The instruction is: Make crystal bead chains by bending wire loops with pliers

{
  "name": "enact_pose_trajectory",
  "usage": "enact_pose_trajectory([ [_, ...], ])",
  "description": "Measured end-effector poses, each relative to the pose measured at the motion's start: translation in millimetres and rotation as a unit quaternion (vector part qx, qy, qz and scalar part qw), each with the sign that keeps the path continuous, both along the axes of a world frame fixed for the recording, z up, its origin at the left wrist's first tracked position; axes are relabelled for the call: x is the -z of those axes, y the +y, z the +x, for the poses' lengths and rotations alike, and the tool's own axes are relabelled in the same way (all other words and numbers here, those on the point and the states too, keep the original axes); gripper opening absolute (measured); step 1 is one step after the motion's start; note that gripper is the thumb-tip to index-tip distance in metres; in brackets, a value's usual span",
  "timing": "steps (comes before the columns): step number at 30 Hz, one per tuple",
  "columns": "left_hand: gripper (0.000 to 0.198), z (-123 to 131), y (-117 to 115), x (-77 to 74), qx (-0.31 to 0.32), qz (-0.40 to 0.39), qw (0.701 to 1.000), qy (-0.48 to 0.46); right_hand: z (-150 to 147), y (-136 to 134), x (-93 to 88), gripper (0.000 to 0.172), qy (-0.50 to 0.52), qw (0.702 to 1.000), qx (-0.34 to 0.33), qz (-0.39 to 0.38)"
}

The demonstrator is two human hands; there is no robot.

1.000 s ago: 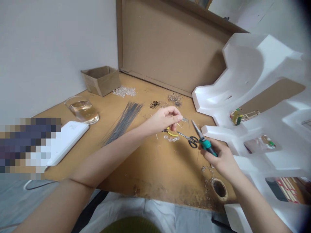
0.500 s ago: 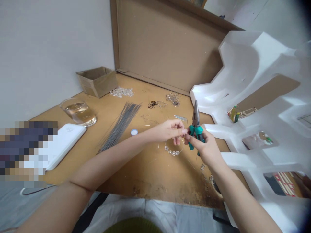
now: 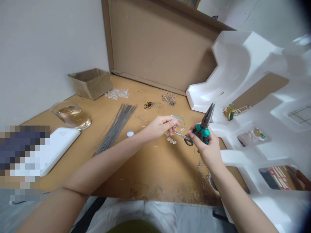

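Observation:
My left hand (image 3: 166, 125) is closed, its fingertips pinching a thin wire strung with several clear round beads (image 3: 171, 140), which hang below the fingers. Another clear bead (image 3: 182, 129) shows just right of those fingertips. My right hand (image 3: 206, 142) is wrapped round long-nose pliers (image 3: 205, 126) with green and black handles, their jaws pointing up and away. Small scissors (image 3: 188, 141) with dark finger loops are at my right fingertips, blades towards my left hand. How the right fingers grip the scissors is partly hidden.
A bundle of grey wires (image 3: 116, 129) lies left of my hands, near a white-and-blue round cap (image 3: 130, 133). Behind are clear beads (image 3: 118, 93), dark clips (image 3: 148, 105), a cardboard box (image 3: 91, 84) and a glass of liquid (image 3: 71, 116). White foam packing (image 3: 233, 64) borders the right.
The scissors now show between my hands. My right hand has shifted slightly right and the pliers have tilted right. The beaded wire hangs closer under my left hand.

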State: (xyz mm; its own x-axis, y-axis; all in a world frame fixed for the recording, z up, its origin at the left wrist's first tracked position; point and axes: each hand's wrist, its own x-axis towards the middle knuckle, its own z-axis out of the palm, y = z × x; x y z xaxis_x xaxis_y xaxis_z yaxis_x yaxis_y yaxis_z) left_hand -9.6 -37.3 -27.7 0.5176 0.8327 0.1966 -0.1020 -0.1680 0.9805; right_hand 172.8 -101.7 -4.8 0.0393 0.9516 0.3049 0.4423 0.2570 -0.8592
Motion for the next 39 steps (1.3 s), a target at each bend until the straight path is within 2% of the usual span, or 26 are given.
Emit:
enact_pose_trajectory([
  [7, 0.034, 4, -9, 0.2, 0.042, 0.055, 0.992, 0.11, -5, 1, 1.2, 0.016, -0.047, 0.998, -0.029, -0.005],
  [13, 0.033, 6, -8, 6.2, 0.09, 0.057, 0.991, 0.076, -6, -1, -2.7, 0.017, -0.079, 0.997, -0.006, 0.022],
  [18, 0.025, 6, -12, -0.1, 0.07, 0.023, 0.996, 0.052, -5, -5, -7.4, 0.014, -0.068, 0.997, 0.006, 0.026],
  [22, 0.021, 5, -16, -5.2, 0.09, 0.005, 0.994, 0.061, -5, -7, -9.3, 0.013, -0.056, 0.998, -0.013, 0.019],
  [32, 0.022, 6, -15, -1.4, 0.134, -0.022, 0.99, 0.049, -9, -10, -7.6, 0.019, -0.043, 0.997, -0.022, -0.067],
  [39, 0.019, 11, -18, 9.5, 0.118, 0.021, 0.99, 0.076, -2, -13, 0.9, 0.023, -0.036, 0.993, -0.02, -0.111],
])
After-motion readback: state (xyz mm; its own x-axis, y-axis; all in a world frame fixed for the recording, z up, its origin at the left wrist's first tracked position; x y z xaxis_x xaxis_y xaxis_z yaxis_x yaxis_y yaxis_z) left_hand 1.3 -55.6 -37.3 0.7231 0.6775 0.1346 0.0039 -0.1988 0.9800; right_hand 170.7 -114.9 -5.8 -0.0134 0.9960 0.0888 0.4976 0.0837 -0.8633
